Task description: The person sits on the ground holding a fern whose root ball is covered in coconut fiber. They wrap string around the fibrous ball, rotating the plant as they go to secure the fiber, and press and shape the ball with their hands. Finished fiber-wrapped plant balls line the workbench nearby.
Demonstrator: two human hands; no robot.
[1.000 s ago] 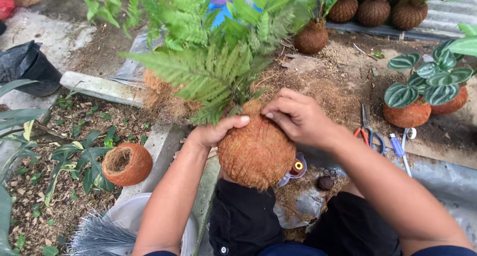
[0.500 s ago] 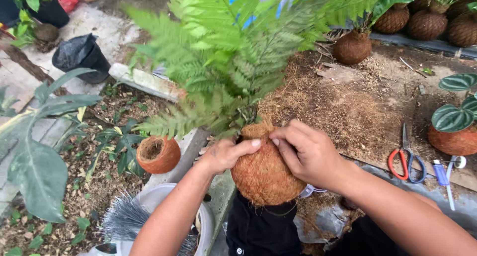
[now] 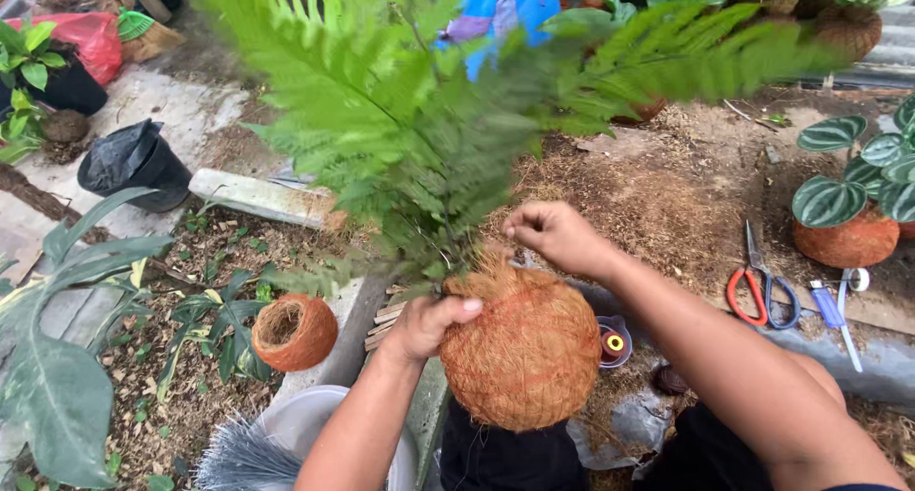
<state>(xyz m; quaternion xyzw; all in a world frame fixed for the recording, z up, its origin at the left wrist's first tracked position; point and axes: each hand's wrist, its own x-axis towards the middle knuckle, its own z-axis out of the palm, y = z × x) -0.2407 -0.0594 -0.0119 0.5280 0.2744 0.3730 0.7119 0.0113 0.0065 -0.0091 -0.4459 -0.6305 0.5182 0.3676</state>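
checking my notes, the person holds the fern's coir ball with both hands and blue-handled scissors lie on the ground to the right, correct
Not quite: the scissors have red handles, not blue. The head view shows them on the ground to the right, while the left hand and right hand are on the fern's coir ball.

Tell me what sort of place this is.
Probably an outdoor plant nursery work spot: a fern rooted in a coconut-fibre ball held in both hands, more fibre-ball plants on the ground, loose fibre and scissors nearby.

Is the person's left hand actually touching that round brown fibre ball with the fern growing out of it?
Touching. The head view shows the left hand pressed against the upper left side of the fibre ball, its thumb lying across the fibres, no gap between them.
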